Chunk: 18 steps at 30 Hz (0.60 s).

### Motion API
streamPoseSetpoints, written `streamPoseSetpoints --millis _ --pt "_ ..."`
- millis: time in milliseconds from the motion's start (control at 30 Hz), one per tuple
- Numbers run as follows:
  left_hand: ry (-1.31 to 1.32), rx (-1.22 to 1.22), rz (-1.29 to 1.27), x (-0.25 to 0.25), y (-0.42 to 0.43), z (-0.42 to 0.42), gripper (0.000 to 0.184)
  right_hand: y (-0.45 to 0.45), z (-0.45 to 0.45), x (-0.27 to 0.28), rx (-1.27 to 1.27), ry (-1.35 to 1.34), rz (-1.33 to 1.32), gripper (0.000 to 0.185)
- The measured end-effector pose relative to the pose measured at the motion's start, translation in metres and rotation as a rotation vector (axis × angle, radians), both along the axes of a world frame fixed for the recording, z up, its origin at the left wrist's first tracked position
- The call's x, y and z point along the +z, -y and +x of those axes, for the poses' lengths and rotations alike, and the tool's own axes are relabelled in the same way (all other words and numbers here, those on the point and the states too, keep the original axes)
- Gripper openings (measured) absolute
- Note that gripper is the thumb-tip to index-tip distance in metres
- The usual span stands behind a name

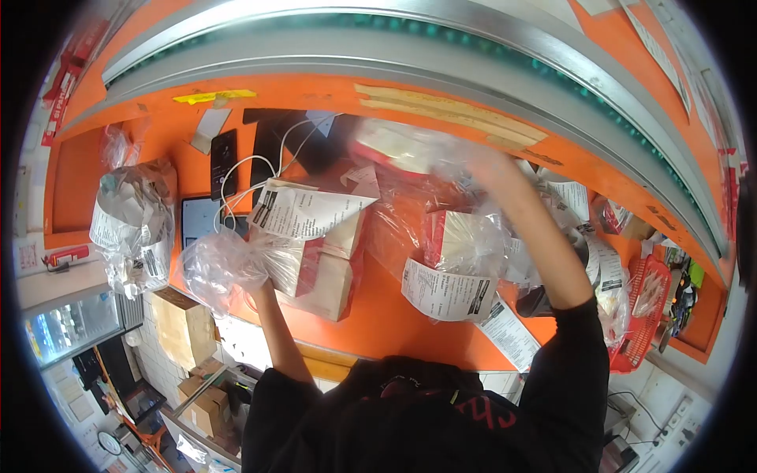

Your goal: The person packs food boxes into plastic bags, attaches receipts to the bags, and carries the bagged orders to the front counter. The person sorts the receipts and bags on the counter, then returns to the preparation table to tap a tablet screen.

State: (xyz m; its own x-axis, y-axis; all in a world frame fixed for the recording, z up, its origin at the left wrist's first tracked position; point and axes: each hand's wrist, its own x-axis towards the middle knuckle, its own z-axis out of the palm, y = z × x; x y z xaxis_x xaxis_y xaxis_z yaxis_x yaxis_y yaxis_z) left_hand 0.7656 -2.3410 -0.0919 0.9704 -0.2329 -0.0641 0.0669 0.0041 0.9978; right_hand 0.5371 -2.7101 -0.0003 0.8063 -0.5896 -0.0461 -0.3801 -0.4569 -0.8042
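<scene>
My left hand (256, 272) is closed round the gathered top of a clear plastic bag (209, 264). Boxes (331, 284) in the bag lie on the orange counter (378, 331), with a printed receipt (303, 209) on top. My right hand (481, 162) reaches to the back of the counter, blurred, beside a wrapped red and white box (394, 146); its fingers cannot be made out. Below it sits another bagged box (453, 240) with a receipt (445, 292) at its front.
A phone (224, 164), a tablet (201, 221) and white cables lie at the back left. A bag with receipts (134, 229) stands far left. More bags and a red basket (646, 315) are at the right. An orange shelf edge (315, 91) spans the back.
</scene>
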Motion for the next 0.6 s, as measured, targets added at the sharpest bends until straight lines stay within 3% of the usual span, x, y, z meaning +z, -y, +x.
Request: streamPoseSetpoints --millis 233,300,333,367,433,500,533,567,600 --pt "-0.02 -0.028 0.163 -0.044 -0.046 -0.044 0.039 -0.019 0.055 -0.036 0.135 0.283 0.246 0.036" --pt "0.082 -0.079 0.276 -0.036 -0.063 -0.043 0.04 -0.041 0.065 0.0 0.004 -0.068 0.697 0.043" --pt "0.185 -0.132 0.378 -0.029 -0.072 -0.04 0.04 -0.05 0.061 0.036 0.133 -0.261 0.519 0.05" --pt "0.331 -0.208 0.506 -0.018 -0.082 -0.037 0.041 -0.06 0.05 0.014 0.264 0.047 0.13 0.057" --pt "0.678 -0.363 0.745 0.005 -0.104 -0.031 0.041 -0.077 0.014 0.032 0.176 -0.058 -0.185 0.056" --pt "0.812 -0.475 0.906 0.032 -0.115 -0.034 0.042 -0.073 -0.021 0.037 0.018 -0.123 -0.248 0.05" --pt "0.831 -0.522 0.992 0.043 -0.116 -0.04 0.042 -0.068 -0.038 0.053 -0.071 -0.294 -0.078 0.048" --pt "0.666 -0.507 1.086 0.059 -0.107 -0.054 0.042 -0.064 -0.054 0.068 -0.16 -0.464 0.095 0.047" --pt "0.505 -0.488 1.185 0.075 -0.098 -0.068 0.042 -0.067 -0.075 0.057 -0.163 -0.466 0.091 0.047"
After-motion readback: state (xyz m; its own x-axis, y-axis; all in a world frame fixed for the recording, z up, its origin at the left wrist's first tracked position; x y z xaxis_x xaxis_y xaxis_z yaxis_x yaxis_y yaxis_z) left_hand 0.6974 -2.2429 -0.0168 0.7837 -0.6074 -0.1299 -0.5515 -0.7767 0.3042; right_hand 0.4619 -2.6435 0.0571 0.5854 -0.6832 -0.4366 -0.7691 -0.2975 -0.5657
